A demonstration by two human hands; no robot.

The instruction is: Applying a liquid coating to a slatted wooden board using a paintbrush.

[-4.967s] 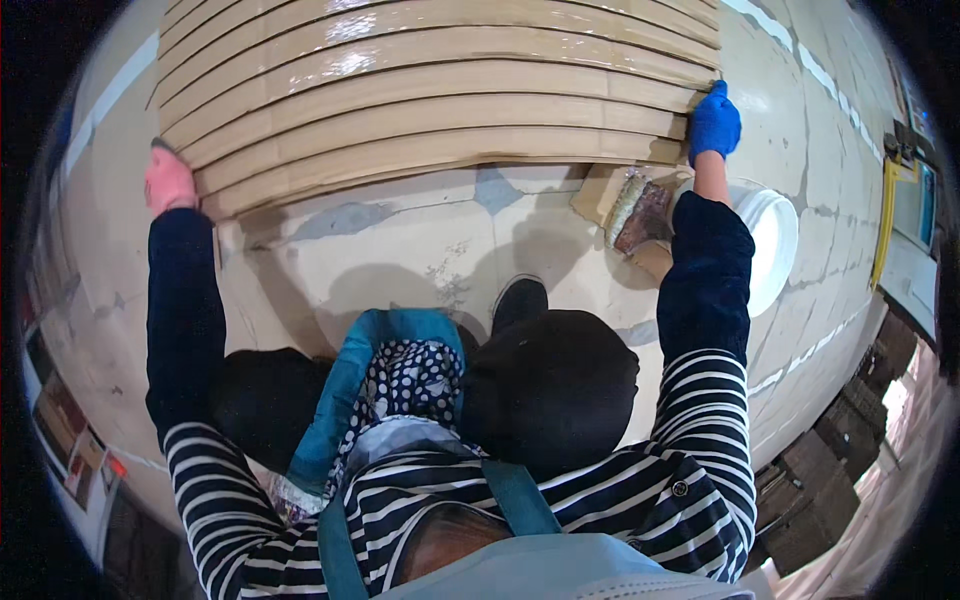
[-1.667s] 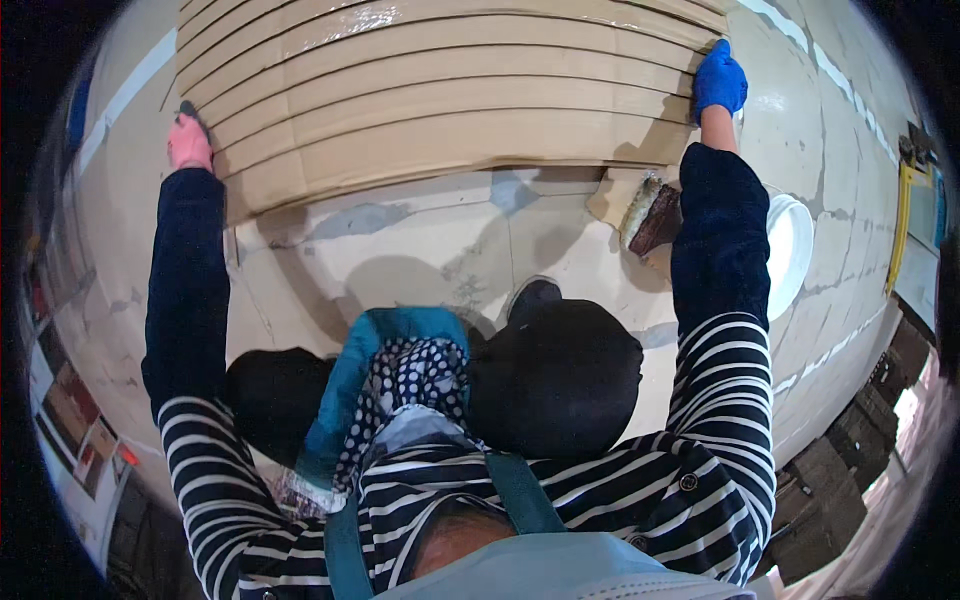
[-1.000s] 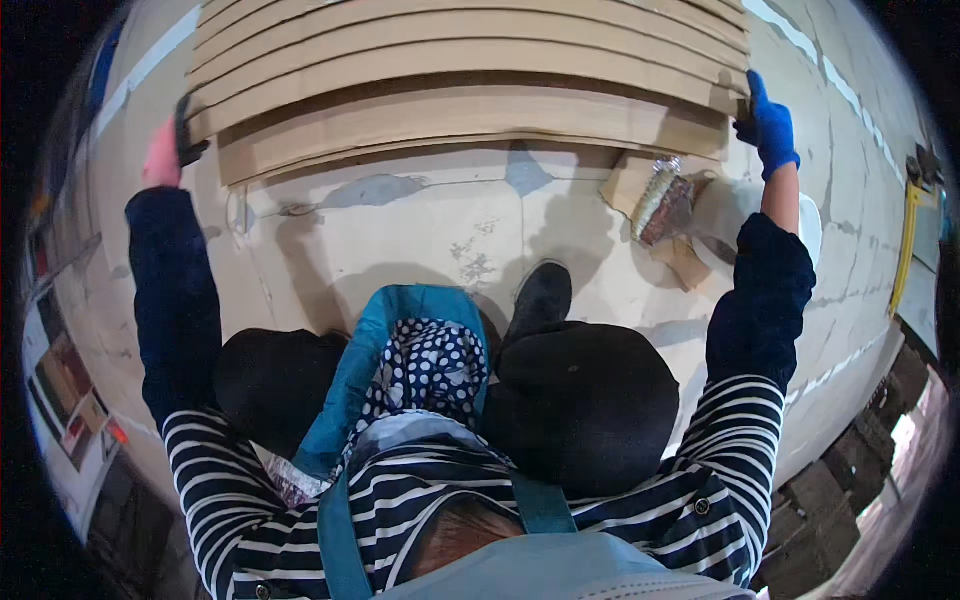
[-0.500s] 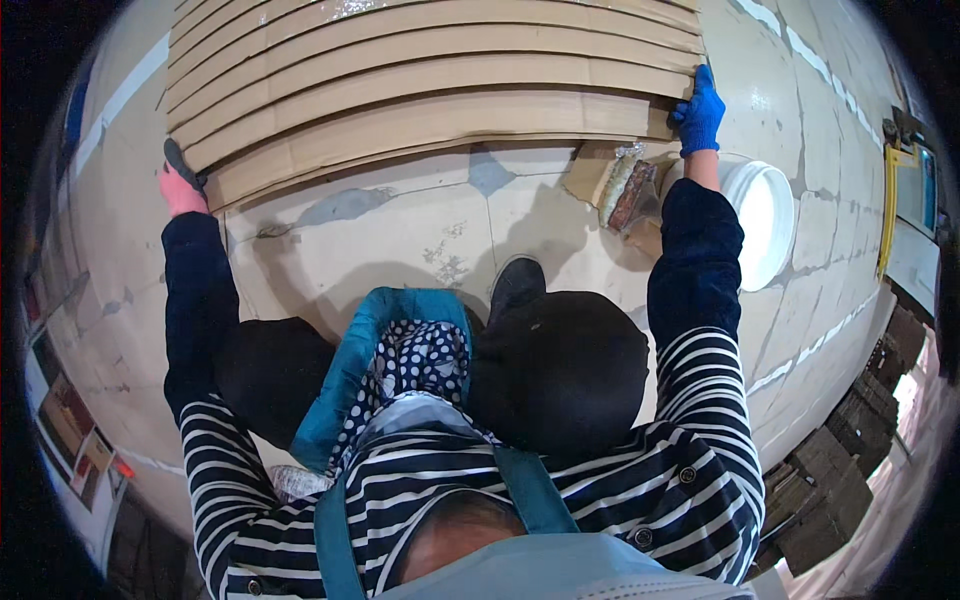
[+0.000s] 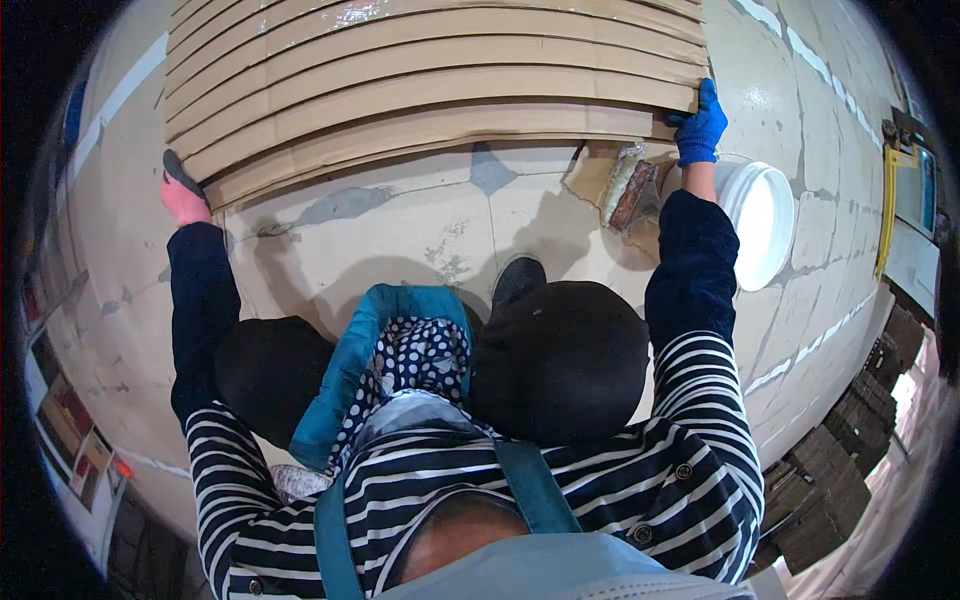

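Flat brown cardboard sheets (image 5: 430, 85) lie overlapped like steps at the far side, their long edges running across in front of me. My left hand (image 5: 183, 192), in a pink glove with a dark grey covering over the fingers, is closed at the left end of the nearer sheets. At their right end, my right hand (image 5: 702, 125) in a blue knit glove grips the edge, thumb toward the sheets. Fingertips under the cardboard are hidden on both sides. Both arms are stretched forward, well apart.
A white plastic bucket (image 5: 765, 228) stands just right of my right forearm. Between them and the sheets lie a torn cardboard piece (image 5: 592, 178) and a clear-wrapped roll (image 5: 622, 188). Stacked flattened cardboard (image 5: 825, 490) is at the lower right. Pale floor tiles (image 5: 400, 235) carry grey patches.
Both hands have come slightly nearer to me, the right one more. The upper cardboard edges have shifted a little toward me with them.
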